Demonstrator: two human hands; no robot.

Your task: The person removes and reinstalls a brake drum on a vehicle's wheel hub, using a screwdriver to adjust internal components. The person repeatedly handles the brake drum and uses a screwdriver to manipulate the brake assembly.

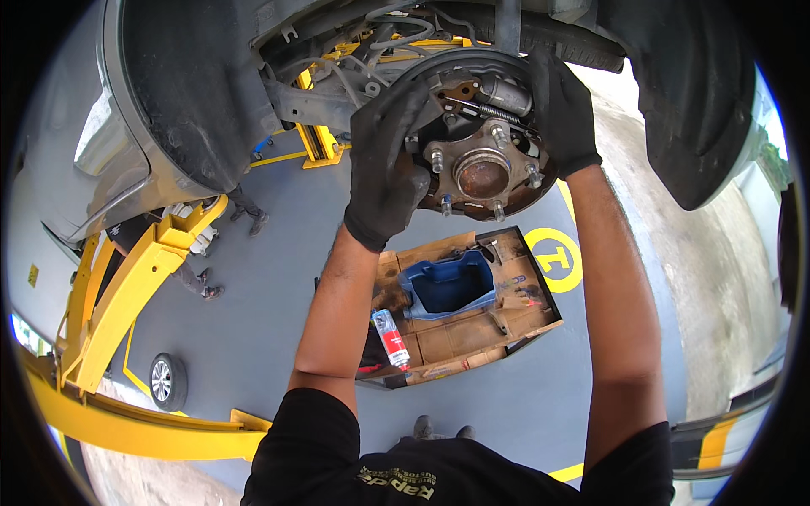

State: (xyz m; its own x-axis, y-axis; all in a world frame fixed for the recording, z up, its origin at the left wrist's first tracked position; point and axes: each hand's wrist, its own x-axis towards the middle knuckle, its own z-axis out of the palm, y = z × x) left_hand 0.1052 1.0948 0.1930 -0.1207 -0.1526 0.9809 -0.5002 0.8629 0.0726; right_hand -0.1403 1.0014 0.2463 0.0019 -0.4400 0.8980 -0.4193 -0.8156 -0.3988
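Overhead in front of me is an exposed drum brake assembly (504,94) on the vehicle's underside, with a wheel hub (484,172) carrying several studs at its centre. A coil spring and a silver cylinder show above the hub. My left hand (384,160), in a black glove, is closed around the left edge of the assembly, thumb near the hub. Also gloved in black, my right hand (564,114) grips the opposite edge, its fingers reaching up the rim. Both hands partly cover the curved side parts, so their exact hold there is hidden.
Below stands a cardboard-lined tray (456,340) holding a cut-open blue container (447,285) and a spray can (391,339). Yellow lift arms (135,295) rise at left, near a wheel (168,381) and other people's legs (245,207). A dark fender liner (696,101) hangs at right.
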